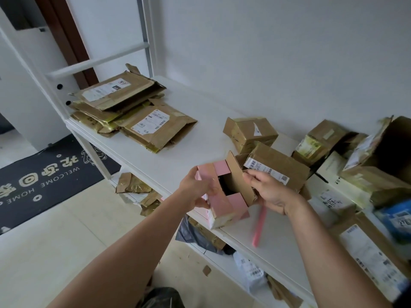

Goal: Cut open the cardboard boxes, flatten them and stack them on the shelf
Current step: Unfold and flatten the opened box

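1. A pale tiled floor [66,230] is seen nearest, below the white shelf [178,156], with a dark doormat [44,174] lying to the left of the shelf.
2. A lower level under the shelf is filled with cardboard scraps [135,187] and plastic bags [195,234].
3. At the front edge of the shelf, a pink box [224,203] with open flaps is held over the board.
4. The left hand [195,190] is curled round the box's left side.
5. The box's brown flap [239,178] is pinched by the right hand [271,192]; a pink cutter [260,225] is also gripped beneath that hand.
6. Uncut brown boxes [275,167] are crowded on the shelf behind and to the right of the pink box.
7. A stack of flattened boxes [133,112] is laid at the shelf's far left end, before a white wall [266,52].
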Tool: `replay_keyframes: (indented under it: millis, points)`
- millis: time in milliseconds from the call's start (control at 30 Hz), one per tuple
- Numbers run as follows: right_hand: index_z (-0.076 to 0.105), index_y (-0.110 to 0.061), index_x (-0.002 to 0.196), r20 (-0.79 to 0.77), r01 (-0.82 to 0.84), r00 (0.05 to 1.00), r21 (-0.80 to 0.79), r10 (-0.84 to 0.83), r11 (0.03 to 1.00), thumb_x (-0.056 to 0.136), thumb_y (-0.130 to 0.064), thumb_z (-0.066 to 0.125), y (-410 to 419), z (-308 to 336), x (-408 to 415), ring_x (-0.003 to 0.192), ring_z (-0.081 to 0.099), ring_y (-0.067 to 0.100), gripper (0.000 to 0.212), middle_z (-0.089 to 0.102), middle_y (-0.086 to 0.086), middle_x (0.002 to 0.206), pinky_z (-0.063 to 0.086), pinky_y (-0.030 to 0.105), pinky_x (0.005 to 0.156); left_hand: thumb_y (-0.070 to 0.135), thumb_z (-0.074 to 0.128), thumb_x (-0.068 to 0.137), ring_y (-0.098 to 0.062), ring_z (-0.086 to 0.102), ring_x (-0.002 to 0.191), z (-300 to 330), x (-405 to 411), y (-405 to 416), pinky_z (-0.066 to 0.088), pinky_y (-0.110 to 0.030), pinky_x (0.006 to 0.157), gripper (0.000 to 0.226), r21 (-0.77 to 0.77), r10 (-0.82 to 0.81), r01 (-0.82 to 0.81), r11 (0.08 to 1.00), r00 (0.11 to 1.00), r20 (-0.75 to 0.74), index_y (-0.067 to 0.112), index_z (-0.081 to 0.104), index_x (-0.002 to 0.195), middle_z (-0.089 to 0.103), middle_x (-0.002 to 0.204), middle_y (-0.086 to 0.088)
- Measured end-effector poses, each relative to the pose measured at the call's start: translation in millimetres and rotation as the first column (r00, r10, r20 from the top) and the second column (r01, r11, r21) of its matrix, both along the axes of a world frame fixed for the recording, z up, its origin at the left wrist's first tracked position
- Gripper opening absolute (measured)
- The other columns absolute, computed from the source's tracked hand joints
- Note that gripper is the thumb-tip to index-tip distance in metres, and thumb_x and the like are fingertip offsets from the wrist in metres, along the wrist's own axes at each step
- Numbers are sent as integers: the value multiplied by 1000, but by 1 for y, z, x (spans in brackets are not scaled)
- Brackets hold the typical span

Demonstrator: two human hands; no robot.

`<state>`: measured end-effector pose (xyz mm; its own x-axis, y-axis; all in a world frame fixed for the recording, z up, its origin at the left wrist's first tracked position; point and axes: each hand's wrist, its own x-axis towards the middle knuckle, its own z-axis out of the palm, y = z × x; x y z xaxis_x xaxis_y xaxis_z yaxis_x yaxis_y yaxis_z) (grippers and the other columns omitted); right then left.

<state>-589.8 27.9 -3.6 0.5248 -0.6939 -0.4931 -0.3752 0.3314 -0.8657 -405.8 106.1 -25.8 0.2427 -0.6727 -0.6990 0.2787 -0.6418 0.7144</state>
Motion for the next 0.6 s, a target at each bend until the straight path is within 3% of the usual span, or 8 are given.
replay_keyframes:
  millis: [133,233,300,367,433,500,533,600]
  points:
    - [58,-31,105,-16,4,1000,-26,-5,1000,106,-21,41,-1,-2,2,113,48,1,19,63,-20,107,43,43,103,-8,67,85,-30,74,78,0,0,-2,58,-36,53,91,-2,11,-11,1000,1000,2,40,28,152,50,143,-10]
    - [44,-16,143,-76,-11,997,-106,3,994,107,-20,39,-5,-6,3,130,41,7,37,54,-7,136,34,26,105,-7,69,85,-30,74,78,1,0,-2,57,-35,52,92,6,-3,3,1000,1000,19,41,27,152,50,144,-9]
    - [34,-11,150,-100,-28,995,-147,13,989,107,-21,39,-8,-12,2,129,34,4,45,41,0,151,26,22,105,-8,70,84,-33,73,82,1,0,-1,58,-35,53,94,11,-13,13,1000,1000,22,41,27,152,51,142,-8]
    - [36,-10,149,-110,-36,994,-174,17,984,107,-20,39,-9,-16,1,125,36,2,44,43,-2,146,25,20,103,-8,70,84,-34,72,85,0,1,-1,58,-36,53,94,15,-13,13,1000,1000,16,41,27,152,51,143,-8]
    - [51,-13,137,-111,-7,994,-166,-12,986,107,-17,38,-10,-22,-3,119,49,-1,33,56,-12,131,32,15,99,-8,69,84,-33,74,80,-1,2,-1,58,-35,52,95,16,-11,11,1000,1000,19,41,25,152,52,141,-8]
    - [63,-22,116,-85,49,994,-169,-64,984,106,-15,39,-9,-29,-7,95,63,-9,27,68,-15,110,49,7,80,-7,68,86,-29,75,71,-3,2,0,58,-34,52,93,11,-14,14,1000,1000,23,41,25,152,57,136,-8]
    - [63,-26,113,-76,93,991,-179,-108,979,106,-14,41,-6,-32,-8,84,64,-13,26,69,-17,103,50,5,68,-6,68,86,-29,75,70,-3,2,-1,58,-34,52,91,8,-17,17,1000,1000,27,41,25,152,58,133,-8]
    - [56,-37,124,-80,162,980,-224,-184,961,104,-16,47,0,-39,-9,89,61,-11,30,62,-19,105,49,9,67,-6,68,86,-32,74,78,-3,2,-2,59,-36,53,92,18,-20,20,1000,999,29,42,26,152,56,136,-9]
